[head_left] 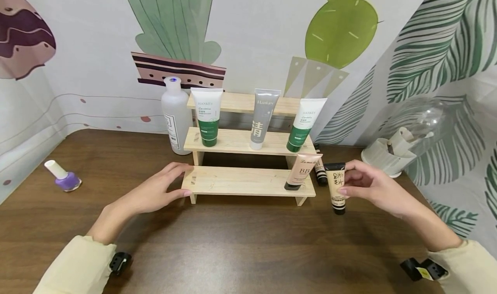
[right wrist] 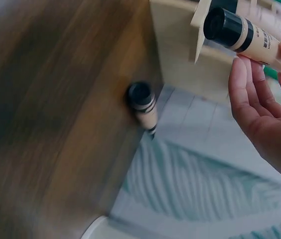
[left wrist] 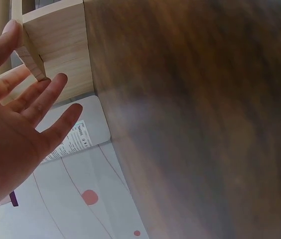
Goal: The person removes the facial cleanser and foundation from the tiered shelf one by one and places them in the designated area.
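Nail polish: a purple bottle (head_left: 64, 177) with a white cap is seen on the brown table (head_left: 240, 242), well apart from the left hand, out beyond it to the left.

Left hand: the left hand (head_left: 155, 191) is laid open against the left end of the wooden shelf (head_left: 244, 181) — the fingers are spread and straight, with nothing grasped. In the left wrist view the fingertips (left wrist: 56, 82) are shown touching the corner of the lowest step (left wrist: 61, 45).

White bottle: a tall white bottle (head_left: 176, 117) is stood just behind the left hand, beside the left end of the shelf.

Middle step: three tubes are stood cap-down — a green and white tube (head_left: 208, 117), a grey tube (head_left: 262, 119) and a second green and white tube (head_left: 304, 123), the last one tilted.

Lowest step: a pink BB tube (head_left: 300, 171) is leaned at the right end, just left of the held tube.

Small tube: a short striped tube (head_left: 320, 173) is stood on the table between the shelf's right end and the held tube.

Held tube: a beige tube (head_left: 336, 186) with a black cap is pinched upright, cap down, just beside the shelf's right end — its cap is at or just above the table.

Right hand: the right hand (head_left: 370, 188) is closed on the beige tube, thumb and fingertips (right wrist: 240, 74) being pressed to its body.

Glass dome: a clear dome on a white base (head_left: 404, 147) is placed behind the right hand.
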{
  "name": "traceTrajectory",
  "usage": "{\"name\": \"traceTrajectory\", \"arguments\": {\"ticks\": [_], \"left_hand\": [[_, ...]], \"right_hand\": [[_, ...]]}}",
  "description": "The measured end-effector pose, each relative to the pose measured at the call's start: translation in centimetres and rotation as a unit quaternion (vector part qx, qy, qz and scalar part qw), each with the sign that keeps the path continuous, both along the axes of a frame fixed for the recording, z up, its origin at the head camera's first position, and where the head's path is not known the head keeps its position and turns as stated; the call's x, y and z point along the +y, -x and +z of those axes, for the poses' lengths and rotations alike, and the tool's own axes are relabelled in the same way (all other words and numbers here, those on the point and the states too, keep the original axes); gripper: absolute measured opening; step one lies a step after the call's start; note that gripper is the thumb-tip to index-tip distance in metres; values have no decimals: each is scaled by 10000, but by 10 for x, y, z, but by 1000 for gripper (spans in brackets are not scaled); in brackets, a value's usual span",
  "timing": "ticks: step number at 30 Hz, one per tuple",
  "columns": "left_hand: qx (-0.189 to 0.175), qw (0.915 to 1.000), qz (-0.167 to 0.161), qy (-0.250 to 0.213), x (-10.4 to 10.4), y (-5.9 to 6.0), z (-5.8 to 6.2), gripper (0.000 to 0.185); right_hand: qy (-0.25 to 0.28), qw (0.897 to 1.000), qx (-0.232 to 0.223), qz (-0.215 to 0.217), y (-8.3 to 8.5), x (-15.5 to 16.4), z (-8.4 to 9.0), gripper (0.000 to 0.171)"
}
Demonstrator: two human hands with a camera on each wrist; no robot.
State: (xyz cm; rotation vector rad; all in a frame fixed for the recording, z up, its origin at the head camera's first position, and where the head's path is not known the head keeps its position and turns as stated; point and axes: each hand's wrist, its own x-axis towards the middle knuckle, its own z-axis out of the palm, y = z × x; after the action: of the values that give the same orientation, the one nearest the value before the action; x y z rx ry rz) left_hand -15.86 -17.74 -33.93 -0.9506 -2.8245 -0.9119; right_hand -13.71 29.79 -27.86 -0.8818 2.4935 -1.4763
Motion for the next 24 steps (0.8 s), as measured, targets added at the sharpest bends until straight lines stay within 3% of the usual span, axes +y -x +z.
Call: {"name": "traceTrajectory", "arguments": {"ticks": [6,12,24], "left_hand": [[-21,10000,11,4,0,0,-1,52],[-4,10000,10,7,-1,0,-1,52],[5,10000,20,34,-1,1,-1,52]], "right_hand": [[516,9969,-550,-240,13,21,-9,34],[1205,9856,-1089,-466,28,35,-18,36],[1268,9730,-1516,-1197,54,40,-35,26]]}}
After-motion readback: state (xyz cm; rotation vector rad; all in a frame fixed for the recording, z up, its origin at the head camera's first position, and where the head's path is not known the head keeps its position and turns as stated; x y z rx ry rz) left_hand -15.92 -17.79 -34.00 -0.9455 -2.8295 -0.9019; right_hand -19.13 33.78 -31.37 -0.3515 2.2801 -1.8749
